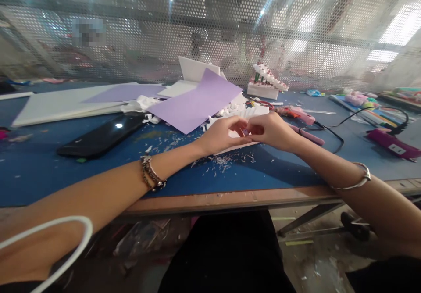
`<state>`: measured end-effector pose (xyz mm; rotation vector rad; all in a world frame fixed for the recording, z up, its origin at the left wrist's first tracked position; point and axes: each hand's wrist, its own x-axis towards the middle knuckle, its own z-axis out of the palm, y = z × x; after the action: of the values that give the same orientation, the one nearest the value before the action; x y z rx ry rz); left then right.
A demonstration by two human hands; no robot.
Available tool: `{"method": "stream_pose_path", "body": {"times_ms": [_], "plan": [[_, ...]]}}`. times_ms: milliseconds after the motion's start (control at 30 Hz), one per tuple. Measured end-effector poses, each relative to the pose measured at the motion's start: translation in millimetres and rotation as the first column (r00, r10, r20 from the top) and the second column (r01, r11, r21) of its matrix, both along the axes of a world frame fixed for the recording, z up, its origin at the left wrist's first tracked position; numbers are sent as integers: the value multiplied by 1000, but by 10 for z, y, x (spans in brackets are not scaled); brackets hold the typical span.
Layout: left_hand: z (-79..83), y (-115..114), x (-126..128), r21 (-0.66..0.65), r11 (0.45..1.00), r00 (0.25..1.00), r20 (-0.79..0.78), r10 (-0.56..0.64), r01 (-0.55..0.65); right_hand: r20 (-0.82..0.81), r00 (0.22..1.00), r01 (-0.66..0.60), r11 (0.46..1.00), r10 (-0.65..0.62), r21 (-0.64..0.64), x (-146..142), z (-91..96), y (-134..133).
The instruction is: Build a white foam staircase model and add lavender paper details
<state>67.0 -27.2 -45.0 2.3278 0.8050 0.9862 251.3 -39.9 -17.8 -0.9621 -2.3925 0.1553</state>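
Observation:
My left hand [221, 135] and my right hand [272, 130] meet over the blue table, fingertips close together. Both are closed in a pinch. A tiny purplish bit [245, 132] shows between the fingers, too small to name, and I cannot tell which hand grips it. Beneath the hands lies a white sheet or board [226, 150], mostly covered by them. Small white shreds [223, 163] are scattered on the table just in front. Behind the left hand, a purple sheet [197, 102] rests tilted over crumpled white paper [141, 104].
A black phone-like device [101, 137] lies left of white boards [66, 104]. A white model with red dots [266, 82] stands at the back. Right of my hands are a pink tool [304, 116] with a black cable and a purple case-like object [391, 144]. Perforated metal [223, 30] rises behind.

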Motion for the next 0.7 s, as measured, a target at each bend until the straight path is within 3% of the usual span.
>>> {"method": "stream_pose_path", "body": {"times_ms": [200, 367, 433, 500, 567, 633, 700], "plan": [[-32, 35, 9, -160, 983, 982, 180, -61, 90, 59, 998, 8, 991, -16, 134, -22, -46, 6], [-38, 30, -11, -109, 989, 979, 166, 121, -104, 126, 989, 60, 988, -77, 140, 36, 84, 43], [-37, 27, -29, -63, 984, 970, 166, 175, -167, 181, 956, 200, 964, -232, 178, 221, 224, 81], [-23, 21, -45, 5, 981, 971, 140, 192, -195, 224, 835, 444, 856, -502, 263, 532, 355, 159], [0, 7, -50, 92, 982, 984, 89, 154, -162, 320, 625, 654, 701, -712, 284, 917, 424, 286], [21, -12, -42, 190, 976, 995, 34, 99, -104, 434, 437, 775, 575, -788, 263, 1283, 414, 448], [31, -32, -28, 249, 965, 997, -2, 80, -77, 599, 344, 844, 518, -723, 140, 1543, 347, 612]]}}
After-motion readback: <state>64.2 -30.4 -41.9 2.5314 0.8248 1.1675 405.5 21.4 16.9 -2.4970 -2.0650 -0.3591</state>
